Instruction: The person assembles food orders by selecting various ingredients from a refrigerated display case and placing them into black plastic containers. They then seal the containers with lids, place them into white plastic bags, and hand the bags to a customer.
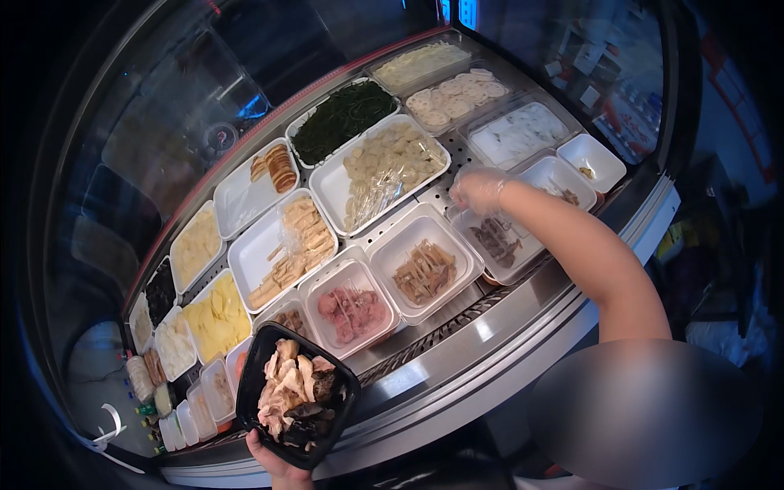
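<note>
My left hand (279,465) grips the lower edge of a black plastic tray (353,392), tilted at the front of the display case. Pale pieces of meat (286,384) and dark, glossy pieces (310,425) lie in it. My right hand (480,191), in a clear plastic glove, reaches over the case with its fingers curled; what they hold, if anything, is hidden. Just below that hand is a white container of dark slices (496,241). Beside it stands a container of brownish strips (425,271).
Several white trays fill the case, among them dark green shreds (345,118), pale round pieces (392,159), yellow slices (216,310) and pink meat (351,314). A metal ledge (457,335) runs along the front. Glass (204,90) encloses the back.
</note>
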